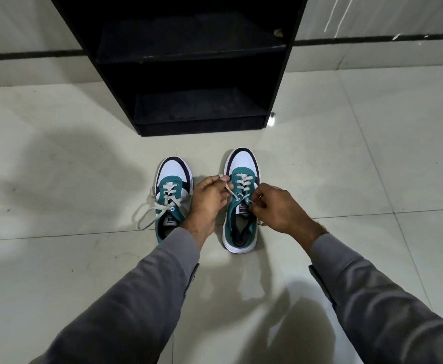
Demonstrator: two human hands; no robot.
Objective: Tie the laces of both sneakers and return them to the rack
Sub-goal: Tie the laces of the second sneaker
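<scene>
Two teal, white and navy lace-up sneakers, left sneaker (172, 195) and right sneaker (241, 203), stand side by side on pale glossy floor tiles (57, 179) before a black wooden rack (189, 74). Left hand (210, 198) and right hand (278, 208) each pinch the right sneaker's cream laces (242, 183). Tongue labels are unreadable.

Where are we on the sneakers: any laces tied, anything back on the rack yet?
Nothing is finished. Both sneakers stand on the floor tiles in front of the black rack. In hand: the left hand and right hand each pinch a lace end of the right sneaker. The left sneaker lies with laces loose. Left: both knots, then racking.
</scene>
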